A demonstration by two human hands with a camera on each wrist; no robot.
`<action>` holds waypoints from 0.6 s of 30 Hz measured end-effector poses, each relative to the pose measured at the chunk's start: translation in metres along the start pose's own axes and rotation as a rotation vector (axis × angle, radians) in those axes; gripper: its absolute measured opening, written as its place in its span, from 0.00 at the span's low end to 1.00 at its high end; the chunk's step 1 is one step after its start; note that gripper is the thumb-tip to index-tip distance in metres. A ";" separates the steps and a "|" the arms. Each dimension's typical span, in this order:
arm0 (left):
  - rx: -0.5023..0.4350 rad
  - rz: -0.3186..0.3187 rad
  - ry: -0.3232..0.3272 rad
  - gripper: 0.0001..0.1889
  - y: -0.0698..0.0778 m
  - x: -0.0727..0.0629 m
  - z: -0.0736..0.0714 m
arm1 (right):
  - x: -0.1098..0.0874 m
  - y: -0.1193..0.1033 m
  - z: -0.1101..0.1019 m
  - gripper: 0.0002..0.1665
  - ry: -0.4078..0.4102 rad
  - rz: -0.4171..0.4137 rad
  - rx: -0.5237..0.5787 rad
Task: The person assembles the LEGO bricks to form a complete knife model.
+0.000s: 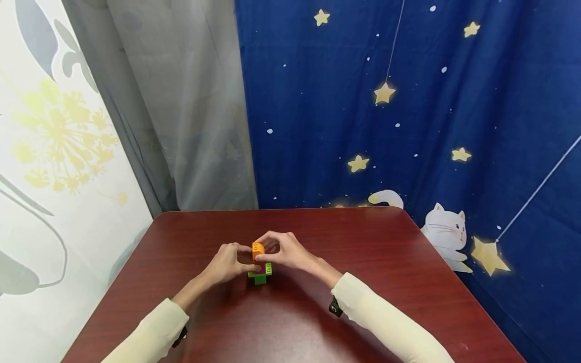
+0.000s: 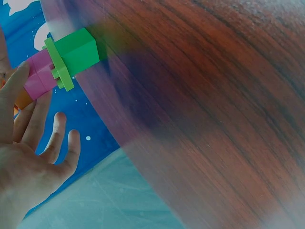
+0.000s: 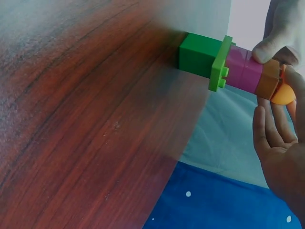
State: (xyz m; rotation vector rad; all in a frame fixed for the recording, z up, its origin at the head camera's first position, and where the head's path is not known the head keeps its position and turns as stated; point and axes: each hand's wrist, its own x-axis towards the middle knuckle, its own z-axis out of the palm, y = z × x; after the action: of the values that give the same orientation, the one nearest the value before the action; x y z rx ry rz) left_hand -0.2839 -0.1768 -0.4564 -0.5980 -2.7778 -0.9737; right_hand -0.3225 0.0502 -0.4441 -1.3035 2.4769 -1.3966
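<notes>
A small tower of toy building bricks stands on the table. Its base is a green block [image 3: 198, 55], topped by a thin light green plate [image 3: 219, 67] with bare studs at its ends. Pink bricks [image 3: 242, 69] sit on the plate's middle, under a darker orange brick [image 3: 267, 80]. At the very top is a rounded orange brick [image 1: 257, 251]. My left hand [image 1: 226, 264] pinches the upper tower between thumb and fingers, around the pink and darker orange bricks. From the other side my right hand [image 1: 290, 251] pinches the rounded orange brick; fingers partly hide its contact below.
The dark red wooden table [image 1: 317, 322] has rounded far corners. Behind it hang a blue curtain [image 1: 317, 101] with stars and a grey curtain [image 1: 204, 101]. A pale patterned wall or curtain [image 1: 54, 227] stands at the left.
</notes>
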 end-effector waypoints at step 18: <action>0.000 0.037 0.028 0.23 -0.002 -0.001 0.003 | -0.005 0.009 0.008 0.21 0.068 -0.069 -0.043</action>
State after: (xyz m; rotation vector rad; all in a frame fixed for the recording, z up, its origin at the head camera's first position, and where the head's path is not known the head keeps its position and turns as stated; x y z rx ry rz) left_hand -0.2839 -0.1766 -0.4601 -0.6286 -2.7327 -0.9677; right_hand -0.3220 0.0502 -0.4568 -1.3859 2.5419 -1.4342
